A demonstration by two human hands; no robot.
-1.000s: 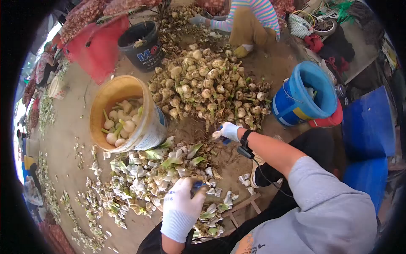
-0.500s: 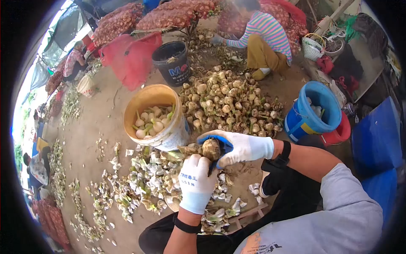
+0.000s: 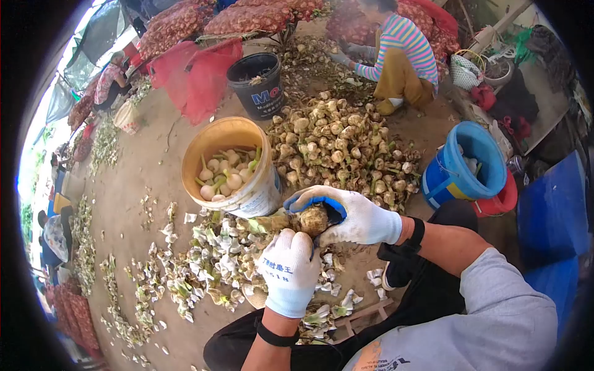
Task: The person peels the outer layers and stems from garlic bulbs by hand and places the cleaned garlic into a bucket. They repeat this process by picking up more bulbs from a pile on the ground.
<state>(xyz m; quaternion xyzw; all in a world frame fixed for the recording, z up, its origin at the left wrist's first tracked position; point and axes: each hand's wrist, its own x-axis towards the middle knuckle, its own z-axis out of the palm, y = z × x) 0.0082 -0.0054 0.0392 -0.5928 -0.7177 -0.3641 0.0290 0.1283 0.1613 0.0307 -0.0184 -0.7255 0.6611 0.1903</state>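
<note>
A garlic bulb [image 3: 314, 219] with brown, dirty skin lies sideways, its thick stem pointing left. My right hand [image 3: 356, 216], in a white glove with blue on the palm side, curls round the bulb from the right. Just below the stem, my left hand [image 3: 289, 269], also gloved, is closed with its knuckles up; a small dark thing shows beside its fingers, too hidden to name. Beyond them rises a pile of untrimmed bulbs [image 3: 337, 145]. A yellowish bucket [image 3: 193, 167] at the left holds cleaned white bulbs with short green stems.
Peelings [image 3: 216, 260] litter the ground at the lower left. A blue bucket [image 3: 436, 179] stands at the right against a red one [image 3: 504, 198]. Behind are a black bucket [image 3: 263, 102], red netting [image 3: 198, 80] and a crouching person in a striped top [image 3: 411, 49].
The bulb has turned slightly, and its stem now shows more to the left. Both hands stay together around it. The person in stripes has both hands in view now. The whole view has shifted a little.
</note>
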